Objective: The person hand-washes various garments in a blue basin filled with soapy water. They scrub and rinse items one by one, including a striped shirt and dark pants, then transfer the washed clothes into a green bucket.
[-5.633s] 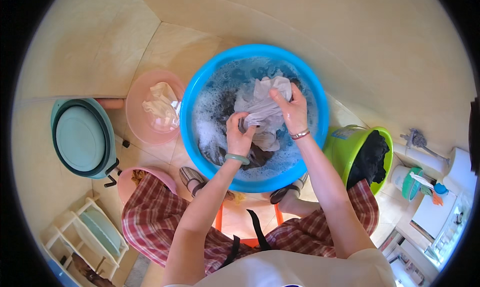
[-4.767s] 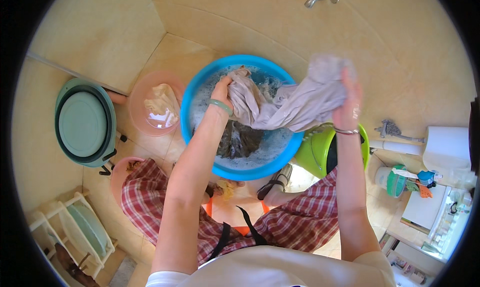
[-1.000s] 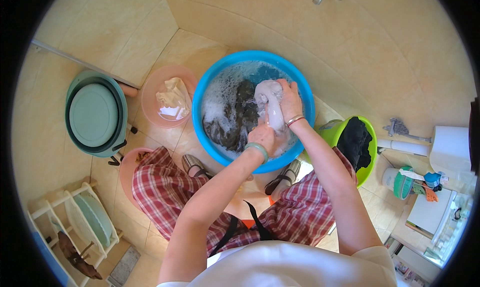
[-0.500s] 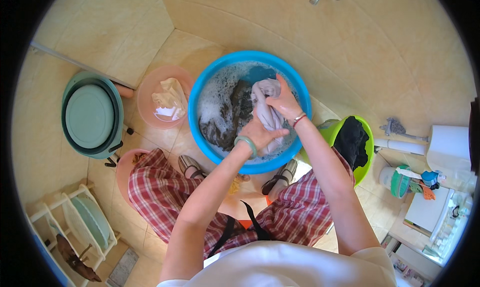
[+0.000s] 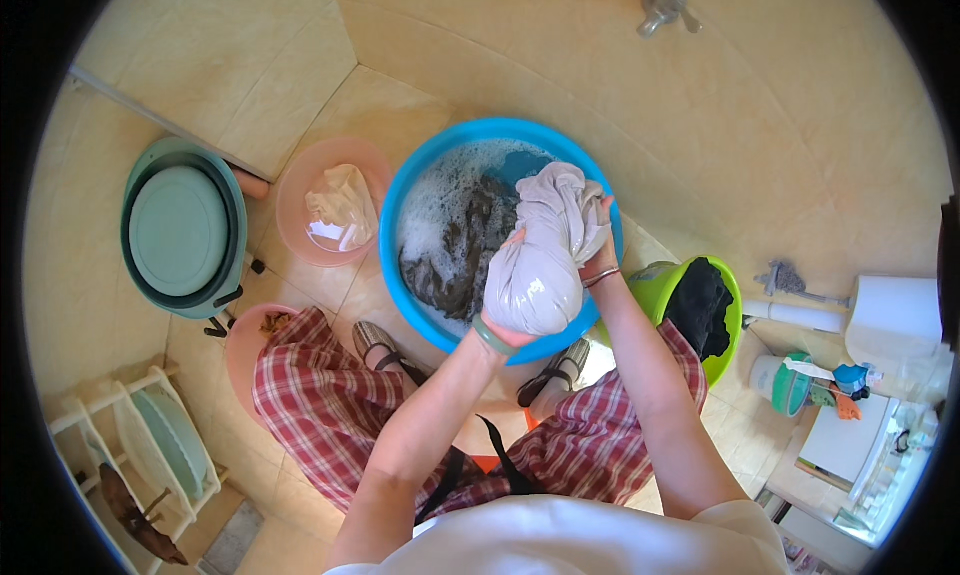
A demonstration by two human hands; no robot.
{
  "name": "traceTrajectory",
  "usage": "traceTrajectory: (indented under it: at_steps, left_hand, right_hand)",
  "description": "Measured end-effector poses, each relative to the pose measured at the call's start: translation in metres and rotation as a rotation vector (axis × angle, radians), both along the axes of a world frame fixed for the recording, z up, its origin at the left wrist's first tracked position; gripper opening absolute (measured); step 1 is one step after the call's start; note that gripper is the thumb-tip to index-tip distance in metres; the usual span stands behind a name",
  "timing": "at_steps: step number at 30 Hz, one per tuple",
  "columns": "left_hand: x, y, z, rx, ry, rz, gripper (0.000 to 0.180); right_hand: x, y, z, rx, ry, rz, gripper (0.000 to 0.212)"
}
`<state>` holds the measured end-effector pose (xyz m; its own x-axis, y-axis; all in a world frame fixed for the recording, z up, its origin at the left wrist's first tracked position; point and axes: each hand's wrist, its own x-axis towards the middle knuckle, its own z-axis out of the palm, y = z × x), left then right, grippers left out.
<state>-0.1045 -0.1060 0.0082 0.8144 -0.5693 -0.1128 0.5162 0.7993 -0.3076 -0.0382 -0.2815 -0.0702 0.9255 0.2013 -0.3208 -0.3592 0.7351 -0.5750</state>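
A wet, pale lilac-grey cloth is bunched up and bulging between my two hands, raised over the right side of a blue basin. Under its lower end is my left hand, closed round the fabric and largely covered by it. My right hand grips the cloth from the right, its fingers partly hidden. In the basin's sudsy water lies a dark grey garment, soaked.
A pink basin with a cream cloth stands left of the blue one. At right is a lime-green bucket of dark clothing. Teal basins and a white rack line the left; a tap juts from the wall.
Both hands have lifted the pale cloth from low in the basin up and toward me. It was a narrow twisted length and is now a full, swollen bundle.
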Motion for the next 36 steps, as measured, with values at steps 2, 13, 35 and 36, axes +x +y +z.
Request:
traceTrajectory:
  at_steps: [2, 13, 35, 36]
  left_hand:
    - [-0.013, -0.011, -0.006, 0.041, -0.082, 0.135, 0.035]
    - [0.003, -0.003, -0.022, 0.711, -0.178, -0.352, 0.053]
    - [0.021, 0.012, -0.071, 2.163, -1.073, -0.547, 0.042]
    - [0.021, 0.01, -0.072, 2.171, -1.047, -0.561, 0.042]
  right_hand:
    - [0.005, 0.001, 0.004, 0.169, -0.12, 0.052, 0.08]
    - [0.036, -0.013, 0.057, -0.064, 0.052, 0.18, 0.03]
    - [0.027, 0.054, 0.06, -1.297, -0.2, -0.118, 0.027]
    - [0.026, 0.054, 0.055, -1.366, -0.197, -0.135, 0.028]
